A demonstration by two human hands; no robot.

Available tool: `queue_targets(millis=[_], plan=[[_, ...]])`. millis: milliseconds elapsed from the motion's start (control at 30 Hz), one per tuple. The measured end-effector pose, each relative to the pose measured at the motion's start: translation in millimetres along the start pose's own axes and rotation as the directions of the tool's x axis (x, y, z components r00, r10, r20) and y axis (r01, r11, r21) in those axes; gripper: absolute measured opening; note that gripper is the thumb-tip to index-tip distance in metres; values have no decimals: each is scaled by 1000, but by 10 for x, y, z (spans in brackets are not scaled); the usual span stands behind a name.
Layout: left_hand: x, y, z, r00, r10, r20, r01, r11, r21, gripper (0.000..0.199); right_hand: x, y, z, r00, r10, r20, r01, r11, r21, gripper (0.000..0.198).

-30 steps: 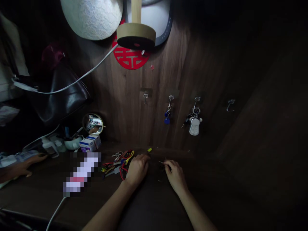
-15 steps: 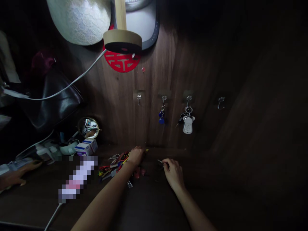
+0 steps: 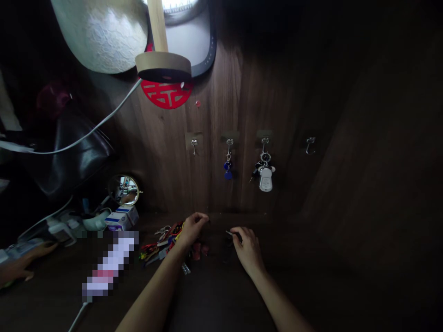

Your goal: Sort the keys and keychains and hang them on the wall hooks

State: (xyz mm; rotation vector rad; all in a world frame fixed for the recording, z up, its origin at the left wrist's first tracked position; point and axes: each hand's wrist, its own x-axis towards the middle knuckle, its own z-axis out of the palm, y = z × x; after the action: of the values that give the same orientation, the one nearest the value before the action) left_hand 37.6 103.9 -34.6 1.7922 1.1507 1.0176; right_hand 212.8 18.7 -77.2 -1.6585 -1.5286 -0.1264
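Head view: the right hand (image 3: 247, 245) pinches a thin item (image 3: 229, 232) over the counter (image 3: 212, 295); the left hand (image 3: 191, 230), fingers nearly together, contents unclear, is at the key pile (image 3: 163, 243).

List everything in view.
Hat: 1, white, upper left
Cap: 1, grey, beside hat
Disc: 1, tan, before cap
Ornament: 1, red, below disc
Hooks: 4, silver, brown wall
Fobs: 2, blue, second-left hook
Key bundle: 1, whitish, next hook
Bag: 1, dark, left
Boxes: 2, white-blue, dark table
Mirror: 1, gold-rimmed, behind boxes
Bowl: 1, pale, beside boxes
Bottles: several, pale, beside bowl
Pixelated item: 1, whitish, table
Cables: 3, white, left
Key pile: count unclear, multicoloured, table
Thin item: 1, pale, right of pile
Another's hand: 1, far left
Left hand: 1, by pile
Right hand: 1, pinching thin item
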Motion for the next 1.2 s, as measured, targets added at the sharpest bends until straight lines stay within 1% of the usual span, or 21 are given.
queue_targets(millis=[33, 67, 100, 133, 200, 233, 300, 367, 433, 500, 567, 667, 700, 767, 900, 967, 1033, 1100, 1200], plan=[[-45, 21, 11, 997, -68, 39, 74, 977, -200, 24, 7, -14, -13, 1000, -17, -11, 17, 999, 43, 18], [-93, 44, 25, 987, -131, 95, 158, 903, -400, 25, 14, -30, -26, 999, -32, -22, 34, 996, 84, 18], [-142, 67, 42, 972, -177, 155, 234, 792, -563, 24, 20, -48, -38, 998, -48, -31, 52, 991, 124, 19], [-187, 87, 62, 956, -207, 208, 294, 677, -675, 22, 25, -66, -50, 997, -64, -38, 69, 985, 160, 20], [-261, 112, 111, 923, -246, 295, 380, 473, -795, 17, 28, -102, -69, 995, -94, -43, 101, 972, 211, 20], [-287, 114, 139, 909, -260, 324, 407, 396, -823, 14, 26, -119, -78, 993, -109, -42, 115, 967, 228, 19], [-325, 102, 198, 893, -282, 351, 429, 294, -854, 11, 18, -149, -94, 989, -139, -39, 145, 958, 247, 18], [-355, 77, 257, 894, -284, 347, 418, 247, -874, 9, 6, -174, -108, 985, -169, -37, 173, 952, 252, 18], [-385, 53, 312, 901, -269, 340, 404, 234, -884, 8, -4, -198, -117, 981, -193, -20, 192, 950, 244, 17], [-419, 40, 364, 907, -232, 351, 404, 242, -882, 11, -11, -217, -117, 978, -208, 1, 202, 950, 238, 16], [-450, 37, 412, 913, -188, 363, 404, 280, -871, 15, -13, -230, -105, 977, -214, 5, 206, 948, 244, 15], [-479, 44, 471, 922, -138, 362, 387, 365, -847, 23, -11, -239, -71, 979, -202, -16, 199, 944, 262, 13], [-484, 47, 485, 924, -130, 361, 382, 376, -844, 24, -11, -239, -58, 980, -196, -22, 194, 944, 267, 12], [-488, 54, 501, 927, -123, 355, 374, 372, -849, 25, -14, -235, -33, 983, -180, -30, 181, 943, 278, 11], [-498, 74, 499, 929, -128, 346, 369, 335, -867, 25, -32, -211, 10, 992, -124, -26, 126, 943, 307, 12], [-508, 84, 499, 928, -121, 353, 373, 308, -875, 22, -40, -195, 21, 996, -91, -3, 86, 936, 342, 13], [-517, 93, 507, 929, -116, 351, 370, 301, -879, 21, -43, -185, 22, 998, -64, 22, 51, 920, 388, 15], [-523, 100, 520, 938, -129, 322, 346, 332, -878, 23, -42, -184, 12, 998, -50, 35, 31, 905, 424, 16], [-531, 114, 526, 959, -133, 248, 282, 443, -851, 26, -39, -195, -13, 999, -46, 24, 30, 893, 450, 16]])
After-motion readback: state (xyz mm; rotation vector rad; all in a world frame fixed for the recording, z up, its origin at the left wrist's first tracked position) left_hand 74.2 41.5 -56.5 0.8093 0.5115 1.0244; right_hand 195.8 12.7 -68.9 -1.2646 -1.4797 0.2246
